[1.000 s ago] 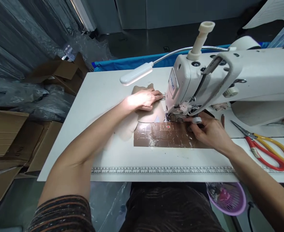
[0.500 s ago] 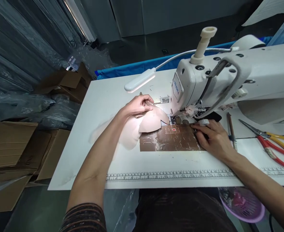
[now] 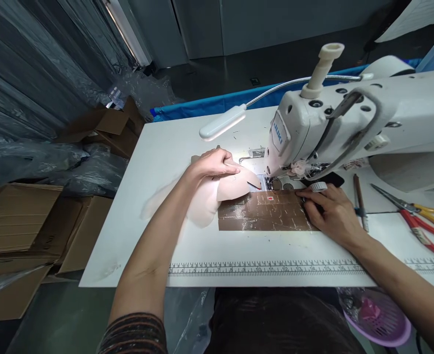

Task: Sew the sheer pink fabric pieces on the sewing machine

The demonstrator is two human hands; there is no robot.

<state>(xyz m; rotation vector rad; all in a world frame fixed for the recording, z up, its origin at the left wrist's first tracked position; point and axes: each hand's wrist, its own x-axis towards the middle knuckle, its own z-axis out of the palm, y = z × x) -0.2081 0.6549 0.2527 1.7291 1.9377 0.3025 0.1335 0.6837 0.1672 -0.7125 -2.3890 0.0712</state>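
The molded beige cup [image 3: 235, 186] is pinched in the left hand [image 3: 215, 163], its notched edge beside the presser foot [image 3: 268, 184]; stitching done or left cannot be told. The brown taped sheet [image 3: 261, 214] is touched by the right hand [image 3: 335, 214], its grip unclear. Below, pink scrap [image 3: 370, 309] is held in a purple basket [image 3: 397, 339].

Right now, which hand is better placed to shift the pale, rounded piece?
Left, I'd judge: the left hand rests on the pale piece, while the right hand is farther off, at the brown sheet's right end.
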